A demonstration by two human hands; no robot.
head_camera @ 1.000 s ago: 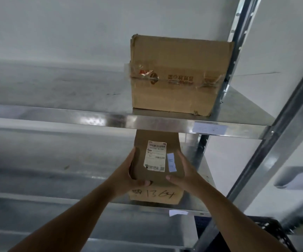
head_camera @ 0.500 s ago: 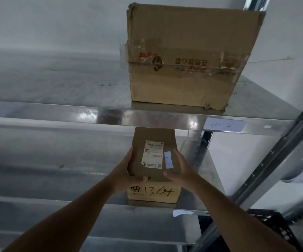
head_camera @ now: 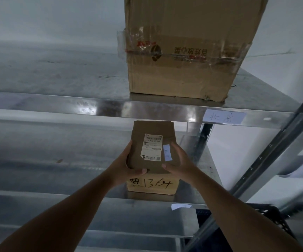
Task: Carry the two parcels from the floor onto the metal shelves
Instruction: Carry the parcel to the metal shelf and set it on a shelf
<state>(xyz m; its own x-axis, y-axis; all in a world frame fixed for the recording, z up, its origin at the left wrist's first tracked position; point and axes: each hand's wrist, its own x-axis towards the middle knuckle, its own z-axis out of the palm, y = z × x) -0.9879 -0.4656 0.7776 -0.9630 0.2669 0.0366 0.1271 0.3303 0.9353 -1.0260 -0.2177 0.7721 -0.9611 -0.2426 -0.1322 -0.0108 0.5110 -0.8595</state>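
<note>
A small brown parcel (head_camera: 152,128) with a white shipping label and "1364" handwritten on its front sits on the lower metal shelf (head_camera: 56,195), near its right end. My left hand (head_camera: 127,166) grips its left side, thumb across the front edge. My right hand (head_camera: 179,163) holds its right side. A large taped cardboard box (head_camera: 187,51) stands on the upper metal shelf (head_camera: 74,104), directly above the small parcel.
A slanted steel upright (head_camera: 274,151) runs along the shelves' right side. A handwritten paper tag (head_camera: 224,116) is stuck on the upper shelf's front lip and another tag (head_camera: 180,206) on the lower one. A dark plastic crate (head_camera: 267,213) shows at the lower right.
The view has moved closer to the shelves and tilted down, so both boxes look larger. My hands stay on the small parcel, which now rests on the lower shelf.
</note>
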